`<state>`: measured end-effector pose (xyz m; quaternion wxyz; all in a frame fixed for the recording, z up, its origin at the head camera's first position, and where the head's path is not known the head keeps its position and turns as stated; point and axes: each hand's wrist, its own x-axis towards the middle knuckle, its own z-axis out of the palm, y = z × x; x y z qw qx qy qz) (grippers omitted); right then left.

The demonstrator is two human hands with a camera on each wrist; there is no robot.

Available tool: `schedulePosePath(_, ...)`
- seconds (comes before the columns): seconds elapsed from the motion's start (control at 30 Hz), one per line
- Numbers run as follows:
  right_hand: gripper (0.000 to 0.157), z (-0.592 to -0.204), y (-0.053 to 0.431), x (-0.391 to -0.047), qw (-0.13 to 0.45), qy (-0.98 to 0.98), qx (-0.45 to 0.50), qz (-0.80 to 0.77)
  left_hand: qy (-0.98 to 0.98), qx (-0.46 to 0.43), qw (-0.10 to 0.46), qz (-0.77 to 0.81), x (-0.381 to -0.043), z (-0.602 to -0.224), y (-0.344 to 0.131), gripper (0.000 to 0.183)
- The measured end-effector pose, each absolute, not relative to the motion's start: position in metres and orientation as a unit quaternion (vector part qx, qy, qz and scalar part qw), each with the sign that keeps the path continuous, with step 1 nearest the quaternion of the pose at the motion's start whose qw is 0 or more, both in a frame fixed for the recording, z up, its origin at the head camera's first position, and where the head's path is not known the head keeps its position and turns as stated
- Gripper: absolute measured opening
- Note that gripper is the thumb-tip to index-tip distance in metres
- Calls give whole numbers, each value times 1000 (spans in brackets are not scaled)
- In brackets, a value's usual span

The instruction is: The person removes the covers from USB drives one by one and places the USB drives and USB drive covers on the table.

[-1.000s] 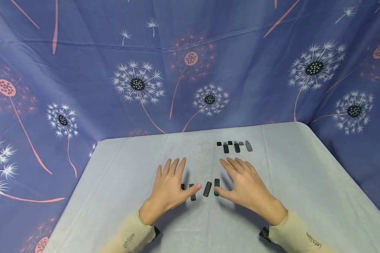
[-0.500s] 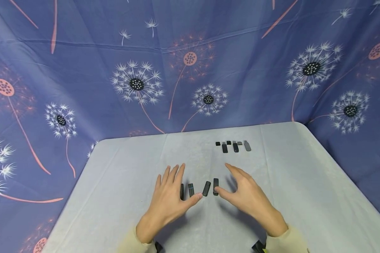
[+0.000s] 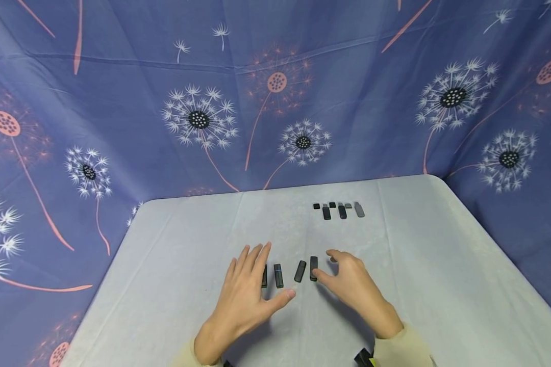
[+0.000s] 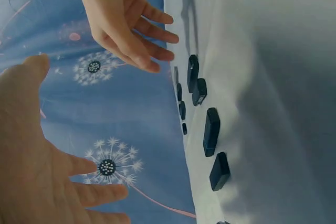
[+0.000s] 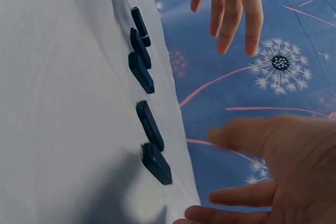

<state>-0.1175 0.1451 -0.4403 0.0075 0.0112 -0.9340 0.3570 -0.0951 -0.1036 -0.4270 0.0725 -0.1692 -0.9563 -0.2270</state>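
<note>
My left hand (image 3: pixel 243 303) hovers over the table with fingers spread and straight, holding nothing. Partly behind it in the head view lies a black USB stick (image 3: pixel 264 278); another, with a blue mark (image 3: pixel 278 276), lies just right of its fingers. My right hand (image 3: pixel 353 283) hangs above the table with loosely curled fingers, also holding nothing. Nearest to its thumb is a dark USB stick (image 3: pixel 314 267), with a tilted black USB stick (image 3: pixel 300 271) on its left. The right wrist view shows the near row of sticks (image 5: pixel 149 125) lying flat, apart from the hand.
Farther back on the white-covered table (image 3: pixel 188 239) lie two uncapped black USB sticks (image 3: pixel 326 212) and a grey USB stick (image 3: pixel 359 209). Small caps (image 3: pixel 332 205) lie beside them. A blue dandelion-print cloth (image 3: pixel 239 102) hangs behind the table's back edge.
Both hands have drawn back slightly toward the person. The right hand's fingers have gone from spread to more curled. The USB sticks lie as before, with the left ones less covered.
</note>
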Motion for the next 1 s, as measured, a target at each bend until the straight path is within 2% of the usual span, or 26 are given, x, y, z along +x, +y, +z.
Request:
schedulePosePath(0.17, 25, -449, 136, -124, 3, -936, -8, 351, -960, -173, 62, -213, -92, -433, -109, 101)
schedulePosePath(0.27, 17, -454, 133, -128, 4, -939, -17, 344, -963, -171, 51, -204, -91, -437, -115, 102)
schedulePosePath(0.63, 30, -461, 125, -135, -37, -951, -63, 301, -973, -162, 45, -161, -87, -448, -135, 103)
schedulePosePath(1.0, 34, -460, 122, -136, -54, -954, -74, 287, -972, -161, 56, -161, -85, -447, -137, 104)
